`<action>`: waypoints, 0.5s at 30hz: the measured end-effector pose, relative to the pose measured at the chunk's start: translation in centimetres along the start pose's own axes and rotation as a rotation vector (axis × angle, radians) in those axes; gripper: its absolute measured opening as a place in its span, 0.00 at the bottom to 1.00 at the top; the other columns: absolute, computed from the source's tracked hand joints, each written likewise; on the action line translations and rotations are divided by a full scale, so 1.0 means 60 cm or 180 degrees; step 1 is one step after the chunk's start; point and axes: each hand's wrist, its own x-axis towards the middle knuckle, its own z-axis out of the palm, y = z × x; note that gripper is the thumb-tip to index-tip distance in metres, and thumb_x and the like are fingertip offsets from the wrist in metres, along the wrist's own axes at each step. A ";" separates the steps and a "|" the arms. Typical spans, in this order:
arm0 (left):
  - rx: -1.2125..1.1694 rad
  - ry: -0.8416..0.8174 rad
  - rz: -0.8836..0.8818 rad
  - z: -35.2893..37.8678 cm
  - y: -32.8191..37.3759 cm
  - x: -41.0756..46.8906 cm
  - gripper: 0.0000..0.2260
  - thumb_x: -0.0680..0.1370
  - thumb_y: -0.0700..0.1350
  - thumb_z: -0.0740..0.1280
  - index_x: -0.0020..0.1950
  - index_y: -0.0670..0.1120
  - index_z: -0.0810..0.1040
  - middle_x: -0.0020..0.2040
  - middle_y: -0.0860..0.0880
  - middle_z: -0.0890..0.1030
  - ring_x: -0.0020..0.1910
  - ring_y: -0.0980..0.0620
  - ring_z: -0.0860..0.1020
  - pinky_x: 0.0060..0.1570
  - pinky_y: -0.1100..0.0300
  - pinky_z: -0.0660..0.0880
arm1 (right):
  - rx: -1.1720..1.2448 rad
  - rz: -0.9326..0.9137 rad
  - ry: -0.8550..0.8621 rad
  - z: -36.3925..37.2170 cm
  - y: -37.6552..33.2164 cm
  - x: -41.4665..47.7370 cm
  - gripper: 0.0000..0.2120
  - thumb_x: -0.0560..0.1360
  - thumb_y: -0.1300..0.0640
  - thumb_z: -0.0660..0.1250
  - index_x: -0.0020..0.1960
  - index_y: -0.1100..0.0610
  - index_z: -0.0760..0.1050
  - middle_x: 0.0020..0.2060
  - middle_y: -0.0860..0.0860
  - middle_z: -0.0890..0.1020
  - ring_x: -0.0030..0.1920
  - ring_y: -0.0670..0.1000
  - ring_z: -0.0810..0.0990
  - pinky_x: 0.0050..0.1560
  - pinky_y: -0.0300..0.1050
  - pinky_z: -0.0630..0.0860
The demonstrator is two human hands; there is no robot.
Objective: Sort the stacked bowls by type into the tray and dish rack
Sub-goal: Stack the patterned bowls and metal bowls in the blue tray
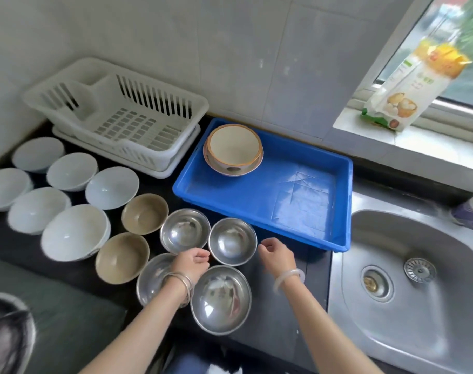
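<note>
Though likely light, the slick round steel bowl (232,241) at lower centre needs a rim grip; the empty, slack left hand (193,261) and right hand (277,256) flank it.

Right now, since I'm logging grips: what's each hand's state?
Left hand: curled at the rim of the steel bowl between the hands; grip cannot be told.
Right hand: open, loosely curled, holding nothing.

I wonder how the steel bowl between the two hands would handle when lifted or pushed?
The steel bowl looks thin and rigid, so it is probably light and unbending. Its mirror-polished wall may slip in a grip. Its rounded shape could let it slide or rock on the smooth counter.
</note>
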 end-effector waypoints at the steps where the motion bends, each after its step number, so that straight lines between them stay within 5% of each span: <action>1: 0.0031 -0.0019 -0.0020 0.002 -0.002 -0.003 0.14 0.73 0.31 0.64 0.58 0.37 0.76 0.58 0.37 0.79 0.57 0.45 0.78 0.56 0.57 0.73 | 0.0077 0.0043 -0.0110 0.007 0.004 -0.001 0.11 0.73 0.52 0.63 0.54 0.52 0.76 0.43 0.48 0.82 0.40 0.51 0.82 0.40 0.42 0.79; 3: 0.0175 -0.0094 -0.0014 0.007 -0.005 -0.006 0.15 0.73 0.30 0.63 0.59 0.37 0.76 0.59 0.37 0.79 0.59 0.44 0.77 0.56 0.58 0.73 | 0.0337 0.0189 -0.0255 0.019 0.005 0.002 0.11 0.75 0.53 0.64 0.57 0.53 0.75 0.42 0.49 0.82 0.33 0.49 0.81 0.31 0.38 0.79; 5: 0.0367 -0.0201 0.0029 0.011 -0.006 -0.004 0.16 0.72 0.29 0.64 0.59 0.37 0.76 0.58 0.38 0.79 0.59 0.45 0.77 0.58 0.58 0.73 | 0.0513 0.0321 -0.0292 0.026 0.002 0.008 0.09 0.76 0.56 0.63 0.55 0.55 0.75 0.41 0.52 0.82 0.28 0.47 0.81 0.35 0.41 0.82; 7: 0.0583 -0.0303 0.0060 0.013 -0.005 -0.001 0.16 0.71 0.28 0.63 0.58 0.38 0.77 0.58 0.40 0.80 0.59 0.47 0.78 0.60 0.59 0.73 | 0.0643 0.0379 -0.0287 0.031 -0.002 0.013 0.06 0.76 0.59 0.61 0.48 0.58 0.77 0.38 0.54 0.82 0.28 0.47 0.82 0.39 0.44 0.83; 12: 0.0877 -0.0241 0.0048 0.015 -0.005 0.004 0.14 0.71 0.29 0.63 0.50 0.42 0.82 0.50 0.43 0.84 0.51 0.48 0.81 0.54 0.60 0.76 | 0.0898 0.0383 -0.0067 0.020 -0.008 0.005 0.13 0.74 0.68 0.58 0.32 0.61 0.73 0.32 0.55 0.79 0.29 0.49 0.83 0.30 0.38 0.81; 15: 0.0871 -0.0189 0.0067 0.015 -0.006 0.004 0.09 0.71 0.34 0.68 0.48 0.43 0.83 0.46 0.44 0.84 0.47 0.49 0.81 0.52 0.60 0.76 | 0.0909 0.0402 -0.0099 -0.001 -0.003 -0.003 0.10 0.73 0.67 0.59 0.35 0.63 0.75 0.32 0.54 0.80 0.28 0.49 0.83 0.32 0.39 0.81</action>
